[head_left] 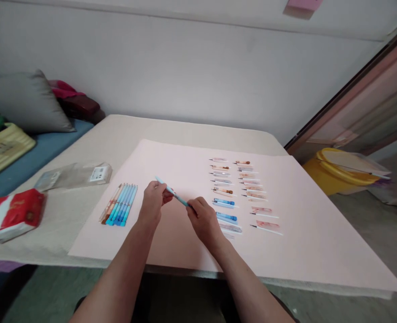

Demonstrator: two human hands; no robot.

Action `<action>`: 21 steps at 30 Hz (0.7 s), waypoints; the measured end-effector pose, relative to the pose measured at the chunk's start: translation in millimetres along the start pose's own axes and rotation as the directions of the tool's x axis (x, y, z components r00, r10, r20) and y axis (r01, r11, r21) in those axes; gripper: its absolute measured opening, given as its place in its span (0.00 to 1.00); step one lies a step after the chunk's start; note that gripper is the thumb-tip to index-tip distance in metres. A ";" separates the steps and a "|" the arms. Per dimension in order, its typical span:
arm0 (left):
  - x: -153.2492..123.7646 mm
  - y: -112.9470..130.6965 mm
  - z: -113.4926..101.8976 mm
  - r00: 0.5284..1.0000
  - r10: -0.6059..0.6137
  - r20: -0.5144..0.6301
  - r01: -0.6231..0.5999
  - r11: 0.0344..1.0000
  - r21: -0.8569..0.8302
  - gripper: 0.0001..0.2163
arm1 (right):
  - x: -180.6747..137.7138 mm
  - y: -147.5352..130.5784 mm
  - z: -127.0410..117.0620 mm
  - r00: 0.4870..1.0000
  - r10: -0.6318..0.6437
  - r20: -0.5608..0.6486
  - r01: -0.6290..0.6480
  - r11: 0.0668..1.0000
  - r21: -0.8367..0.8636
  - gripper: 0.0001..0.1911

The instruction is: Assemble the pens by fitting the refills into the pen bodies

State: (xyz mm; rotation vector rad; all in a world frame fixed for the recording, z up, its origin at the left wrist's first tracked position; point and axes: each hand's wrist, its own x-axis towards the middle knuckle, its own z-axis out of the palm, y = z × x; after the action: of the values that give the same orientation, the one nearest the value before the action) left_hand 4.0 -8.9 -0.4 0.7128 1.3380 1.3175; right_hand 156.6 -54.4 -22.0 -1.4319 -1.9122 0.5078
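A light-blue pen is held slantwise over the pink sheet, between my two hands. My left hand is closed around its upper end. Fingers of my right hand grip the lower end. Left of my left hand lies a tight row of pens, brown ones at one side and blue ones beside them. To the right of my right hand are two columns of pen parts, thin white refills with dark tips next to coloured barrels, such as a blue barrel and a reddish barrel.
The pink sheet covers much of the cloth-topped table. A clear plastic bag and a red tissue pack lie at the left. A grey cushion is beyond. A yellow bucket stands right of the table.
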 end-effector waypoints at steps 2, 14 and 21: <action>-2.5 -1.0 1.3 1.000 0.008 0.020 -0.008 1.000 0.008 0.09 | -0.2 0.2 0.7 1.000 -0.002 -0.011 0.002 1.000 -0.006 0.08; -6.6 -1.4 2.4 0.997 0.018 0.081 -0.017 1.000 -0.016 0.10 | 2.6 1.4 -2.0 0.998 0.020 -0.064 -0.014 0.996 0.091 0.08; -8.6 -1.3 0.5 0.992 0.038 0.124 -0.039 0.999 0.007 0.11 | 4.1 2.2 -3.1 0.997 0.032 -0.065 -0.022 0.987 0.159 0.08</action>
State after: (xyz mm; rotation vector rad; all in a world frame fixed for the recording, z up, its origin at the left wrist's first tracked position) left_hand 6.9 -17.0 0.8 0.8176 1.2375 1.2774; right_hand 159.7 -50.1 -20.2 -1.3566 -1.7602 0.6025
